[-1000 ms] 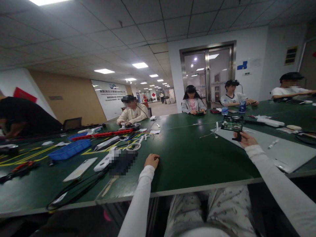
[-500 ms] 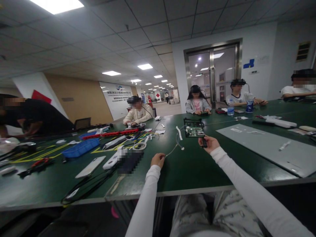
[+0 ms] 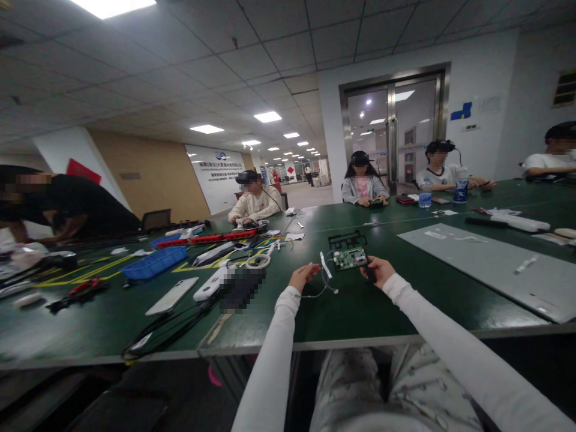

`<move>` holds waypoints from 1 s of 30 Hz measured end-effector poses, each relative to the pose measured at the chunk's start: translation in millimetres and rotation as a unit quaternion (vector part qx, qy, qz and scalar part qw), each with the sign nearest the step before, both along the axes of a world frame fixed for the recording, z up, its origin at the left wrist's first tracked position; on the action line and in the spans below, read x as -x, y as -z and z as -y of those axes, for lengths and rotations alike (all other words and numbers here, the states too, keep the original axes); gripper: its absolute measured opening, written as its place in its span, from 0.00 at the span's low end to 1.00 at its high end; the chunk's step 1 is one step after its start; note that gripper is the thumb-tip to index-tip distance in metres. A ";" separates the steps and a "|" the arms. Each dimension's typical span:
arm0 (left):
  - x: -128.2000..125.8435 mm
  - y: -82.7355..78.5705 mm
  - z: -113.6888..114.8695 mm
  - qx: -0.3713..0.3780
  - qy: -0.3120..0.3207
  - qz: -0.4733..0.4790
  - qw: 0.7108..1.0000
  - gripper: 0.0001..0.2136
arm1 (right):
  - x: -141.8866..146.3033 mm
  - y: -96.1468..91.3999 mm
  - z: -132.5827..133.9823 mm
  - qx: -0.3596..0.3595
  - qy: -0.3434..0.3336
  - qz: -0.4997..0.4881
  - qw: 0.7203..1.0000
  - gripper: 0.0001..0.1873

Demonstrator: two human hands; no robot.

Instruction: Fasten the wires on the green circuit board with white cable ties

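Note:
My right hand (image 3: pixel 380 273) grips the near right corner of a green circuit board (image 3: pixel 350 258) by a black part beside it. A black plastic frame (image 3: pixel 347 240) is behind the board, apparently joined to it. Thin pale cables (image 3: pixel 324 290) run from the board's left side and curve below my left hand. A white strip (image 3: pixel 325 265) stands out among them. My left hand (image 3: pixel 304 277) hovers just left of this strip, fingers stretched toward the board and apart, with nothing visible in them.
On the left lie a white phone (image 3: pixel 172 296), a blue tray (image 3: pixel 154 263), a white device (image 3: pixel 213 282), a roll of tape (image 3: pixel 258 261) and black cables. A large grey panel (image 3: pixel 486 264) covers the right side. Several people sit across the green table (image 3: pixel 360 321), near two bottles.
My left hand has let go of the thin cable and moved up and right toward the board. The board has come slightly nearer and tilted, showing more of its frame behind.

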State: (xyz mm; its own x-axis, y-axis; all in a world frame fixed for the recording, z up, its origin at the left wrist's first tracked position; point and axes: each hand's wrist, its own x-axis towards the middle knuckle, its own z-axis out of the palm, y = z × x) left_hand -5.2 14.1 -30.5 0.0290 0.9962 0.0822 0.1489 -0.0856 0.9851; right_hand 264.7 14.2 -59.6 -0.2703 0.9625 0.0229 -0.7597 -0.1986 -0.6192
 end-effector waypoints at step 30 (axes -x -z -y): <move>26.5 -12.1 -2.4 -0.103 -0.103 0.136 0.980 0.19 | -3.9 7.3 -5.6 0.046 0.016 -0.003 0.999 0.14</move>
